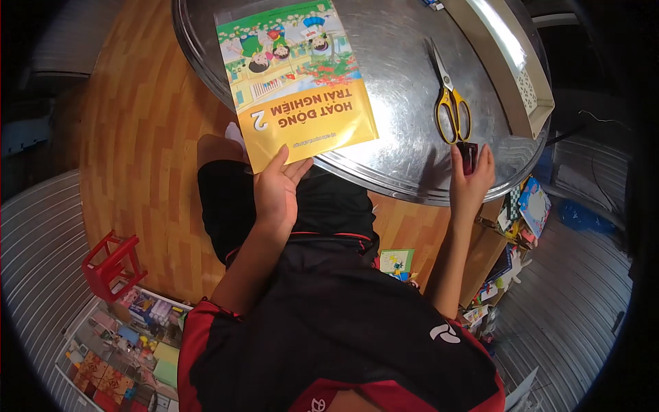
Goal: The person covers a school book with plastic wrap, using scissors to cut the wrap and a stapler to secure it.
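My left hand [276, 189] grips the lower edge of a yellow and green book [302, 89], thumb on its cover. The book's title and pictures appear upside down from here, and it overlaps the rim of the round metal table [398, 82]. Between the fingers and thumb of my right hand [471, 172] is a small, glossy dark-red object [468, 156] whose kind I cannot make out. Just beyond that hand, yellow-handled scissors [449, 103] lie on the table, slightly open, with their blades pointing away from me.
A long cream-coloured tray [504, 69] lies along the table's right side. On the wooden floor [147, 151] to the left stands a red plastic stool [113, 264]. A crowded glass-topped case [123, 343] is at lower left, and books and papers [532, 206] pile up at right.
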`<state>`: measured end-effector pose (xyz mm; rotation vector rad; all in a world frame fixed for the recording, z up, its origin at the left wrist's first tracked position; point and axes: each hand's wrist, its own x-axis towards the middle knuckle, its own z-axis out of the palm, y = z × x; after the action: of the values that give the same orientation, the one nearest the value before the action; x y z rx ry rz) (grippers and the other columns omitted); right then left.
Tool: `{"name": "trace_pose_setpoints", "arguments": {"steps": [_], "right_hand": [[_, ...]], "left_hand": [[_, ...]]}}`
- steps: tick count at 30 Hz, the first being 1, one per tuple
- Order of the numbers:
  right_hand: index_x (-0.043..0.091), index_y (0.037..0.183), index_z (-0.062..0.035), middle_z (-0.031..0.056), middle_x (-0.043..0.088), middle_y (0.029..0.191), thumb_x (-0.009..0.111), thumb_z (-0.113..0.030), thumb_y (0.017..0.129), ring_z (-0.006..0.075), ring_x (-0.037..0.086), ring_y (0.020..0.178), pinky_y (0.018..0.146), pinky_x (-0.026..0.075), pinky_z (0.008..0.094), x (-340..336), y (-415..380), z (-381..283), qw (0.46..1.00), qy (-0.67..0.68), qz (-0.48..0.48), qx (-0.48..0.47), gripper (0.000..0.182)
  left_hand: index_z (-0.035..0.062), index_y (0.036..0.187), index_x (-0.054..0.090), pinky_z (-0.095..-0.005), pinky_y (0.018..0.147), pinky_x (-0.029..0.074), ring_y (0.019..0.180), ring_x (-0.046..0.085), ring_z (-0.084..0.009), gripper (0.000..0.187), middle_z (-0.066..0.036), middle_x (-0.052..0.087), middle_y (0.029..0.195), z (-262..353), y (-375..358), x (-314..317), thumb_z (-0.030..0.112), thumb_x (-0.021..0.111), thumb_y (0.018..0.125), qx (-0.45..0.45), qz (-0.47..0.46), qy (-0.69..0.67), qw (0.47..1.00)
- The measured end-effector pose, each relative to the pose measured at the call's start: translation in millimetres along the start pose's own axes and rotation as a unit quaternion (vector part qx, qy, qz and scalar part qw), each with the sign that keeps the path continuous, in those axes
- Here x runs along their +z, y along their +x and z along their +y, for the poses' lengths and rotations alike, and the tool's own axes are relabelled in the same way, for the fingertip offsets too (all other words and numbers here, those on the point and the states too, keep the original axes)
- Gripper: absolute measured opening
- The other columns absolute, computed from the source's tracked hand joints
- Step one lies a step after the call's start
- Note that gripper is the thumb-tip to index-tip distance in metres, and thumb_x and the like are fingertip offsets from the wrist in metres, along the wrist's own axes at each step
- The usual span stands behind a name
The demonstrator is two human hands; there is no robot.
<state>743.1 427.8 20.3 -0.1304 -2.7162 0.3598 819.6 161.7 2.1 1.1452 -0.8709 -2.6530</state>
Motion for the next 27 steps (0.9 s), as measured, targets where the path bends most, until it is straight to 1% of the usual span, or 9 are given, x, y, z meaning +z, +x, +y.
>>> {"name": "trace_pose_setpoints", "arguments": {"steps": [3,11,12,13,16,17,19,23,27], "right_hand": [[0.05,0.107,0.003,0.0178,0.047,0.111,0.066,-0.03,0.07,0.0323,0.041,0.104,0.089,0.033,0.0384,13.6,1.7,7.8,0.996,-0.053,-0.069,0.012,0.052],[0.054,0.1,0.0031,0.014,0.055,0.092,0.065,-0.025,0.071,0.0266,0.05,0.086,0.077,0.039,0.034,18.6,6.6,21.4,0.999,-0.015,-0.02,0.03,0.042],[0.053,0.102,0.0031,0.0122,0.056,0.091,0.064,-0.025,0.073,0.024,0.051,0.084,0.075,0.04,0.0323,16.8,7.2,25.1,0.991,0.093,-0.073,0.062,0.041],[0.053,0.103,0.0031,0.0105,0.056,0.09,0.063,-0.024,0.075,0.0213,0.052,0.082,0.073,0.042,0.0307,15.0,7.7,26.6,0.967,0.2,-0.126,0.092,0.04],[0.051,0.104,0.0004,0.0095,0.056,0.087,0.048,-0.025,0.086,0.0173,0.055,0.08,0.07,0.045,0.0286,-18.1,9.3,-14.2,0.722,0.599,-0.202,0.28,0.032],[0.051,0.104,0.0004,0.0095,0.056,0.087,0.048,-0.025,0.086,0.0173,0.055,0.08,0.07,0.045,0.0286,-27.2,6.4,-33.5,0.72,0.6,-0.209,0.279,0.032],[0.047,0.106,0.0014,0.0108,0.056,0.085,0.04,-0.031,0.089,0.017,0.056,0.075,0.064,0.048,0.0282,-35.5,-3.0,-65.4,0.507,0.7,-0.363,0.349,0.037],[0.045,0.108,0.0,0.0119,0.056,0.084,0.036,-0.04,0.088,0.018,0.056,0.066,0.052,0.047,0.0273,-16.9,-34.0,-107.9,0.488,0.588,-0.531,0.365,0.045],[0.046,0.105,0.0008,0.0121,0.057,0.082,0.036,-0.038,0.089,0.0177,0.056,0.065,0.051,0.046,0.0263,-0.6,-47.4,-130.6,0.492,0.562,-0.546,0.379,0.043]], "left_hand": [[-0.0011,0.114,0.038,-0.0413,0.086,0.042,0.099,0.052,-0.0289,0.031,-0.015,0.049,0.108,0.7,0.1,0.1,0.009,0.045,0.086,-0.001,-0.002,0.015,1.0],[-0.0032,0.113,0.038,-0.037,0.083,0.045,0.096,0.054,-0.0261,0.029,-0.015,0.049,0.107,5.2,-9.2,9.9,0.009,0.042,0.087,0.04,-0.009,0.108,0.993],[-0.0043,0.113,0.039,-0.0353,0.082,0.046,0.095,0.054,-0.0248,0.028,-0.015,0.05,0.106,4.6,-10.1,10.9,0.008,0.042,0.087,0.062,-0.011,0.13,0.99],[-0.0043,0.113,0.039,-0.0353,0.082,0.046,0.095,0.054,-0.0248,0.028,-0.015,0.05,0.106,5.2,-11.6,13.4,0.008,0.042,0.087,0.063,-0.008,0.126,0.99],[-0.0051,0.115,0.038,-0.0373,0.088,0.042,0.1,0.052,-0.0253,0.03,-0.015,0.049,0.11,7.7,-16.4,19.8,0.009,0.041,0.088,0.082,0.002,0.146,0.986],[-0.0054,0.115,0.038,-0.0366,0.088,0.042,0.1,0.052,-0.0247,0.03,-0.015,0.049,0.11,8.4,-17.4,21.1,0.009,0.041,0.088,0.08,0.003,0.15,0.985],[-0.0057,0.115,0.038,-0.0358,0.089,0.042,0.1,0.052,-0.0241,0.03,-0.015,0.049,0.11,9.3,-18.6,23.3,0.009,0.041,0.088,0.079,0.005,0.155,0.985],[-0.0046,0.114,0.039,-0.0343,0.088,0.043,0.099,0.052,-0.0217,0.03,-0.014,0.05,0.109,10.1,-20.2,25.4,0.009,0.041,0.088,0.094,-0.011,0.171,0.981],[-0.0037,0.113,0.041,-0.0326,0.086,0.043,0.097,0.053,-0.0195,0.028,-0.012,0.051,0.107,12.2,-20.9,24.9,0.01,0.041,0.088,0.093,-0.018,0.185,0.978]]}}
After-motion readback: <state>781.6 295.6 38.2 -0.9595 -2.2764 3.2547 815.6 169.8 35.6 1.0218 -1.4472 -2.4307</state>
